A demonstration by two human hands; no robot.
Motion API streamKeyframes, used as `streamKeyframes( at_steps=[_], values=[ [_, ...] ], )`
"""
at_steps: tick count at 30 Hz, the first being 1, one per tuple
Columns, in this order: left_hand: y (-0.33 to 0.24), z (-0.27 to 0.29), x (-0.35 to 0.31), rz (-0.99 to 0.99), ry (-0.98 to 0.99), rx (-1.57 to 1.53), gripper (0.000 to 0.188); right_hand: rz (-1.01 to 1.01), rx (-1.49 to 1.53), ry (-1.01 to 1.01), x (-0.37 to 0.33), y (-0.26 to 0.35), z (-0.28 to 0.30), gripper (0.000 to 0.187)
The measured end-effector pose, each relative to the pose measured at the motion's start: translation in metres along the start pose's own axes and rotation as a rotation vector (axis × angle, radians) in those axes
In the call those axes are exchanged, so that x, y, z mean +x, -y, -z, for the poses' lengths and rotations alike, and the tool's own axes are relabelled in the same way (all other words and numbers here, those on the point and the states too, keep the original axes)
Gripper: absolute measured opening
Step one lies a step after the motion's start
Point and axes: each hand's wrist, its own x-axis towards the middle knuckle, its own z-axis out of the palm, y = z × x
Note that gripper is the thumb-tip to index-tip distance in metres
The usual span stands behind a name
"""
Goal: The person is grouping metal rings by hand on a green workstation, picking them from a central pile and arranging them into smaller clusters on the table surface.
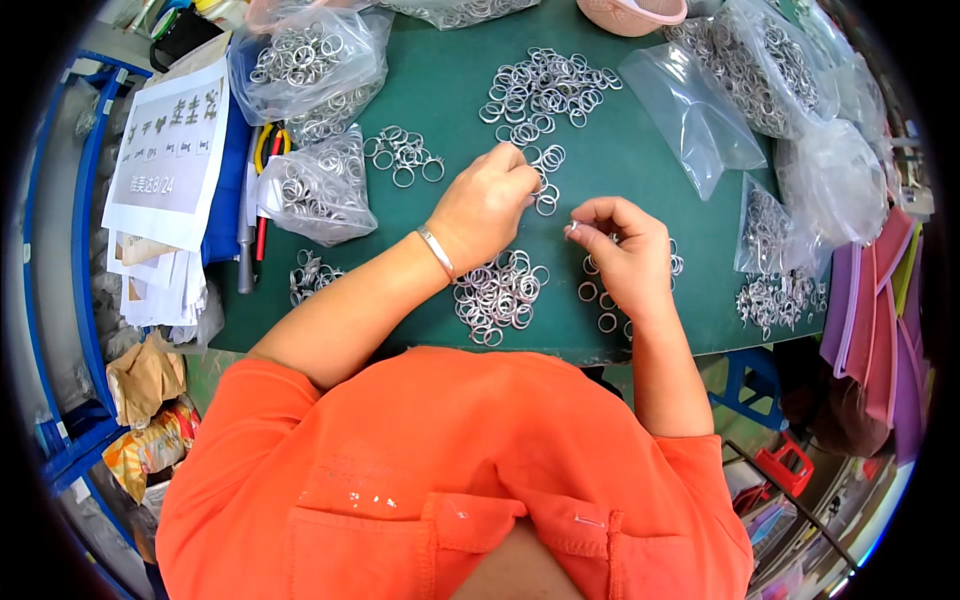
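Note:
My left hand (490, 198) has its fingers curled together at the near end of a large pile of silver metal rings (550, 85); whatever they pinch is hidden. A few loose rings (547, 200) lie right beside its fingertips. To the right, my right hand (632, 250) pinches a small silvery thing (572, 228) between thumb and forefinger, too small to make out. Several rings (607, 310) lie under and around that hand. A dense ring pile (497, 298) sits below my left wrist, near the table's front edge.
Smaller ring groups (403, 155) lie left on the green table (430, 90). Clear bags of rings (315, 195) stand at the left, more bags (760, 70) at the right, beside a flat clear bag (690, 115). Small metal parts (780, 300), papers (165, 155) and a pink basket (632, 14) flank the work area.

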Motion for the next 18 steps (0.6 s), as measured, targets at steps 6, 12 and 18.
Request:
streamKeyframes(
  at_steps=[6,12,18],
  values=[
    [-0.003,0.012,-0.002,0.078,-0.069,-0.026,0.020,-0.051,0.393,0.066,-0.009,0.000,0.006,0.012],
    [0.001,0.014,-0.005,0.060,-0.021,0.022,0.016,0.054,0.317,-0.039,-0.014,0.003,0.031,0.011],
    [-0.001,0.019,-0.002,0.118,-0.061,-0.082,0.013,0.194,-0.297,-0.213,-0.024,-0.012,0.072,0.014]
  ],
)
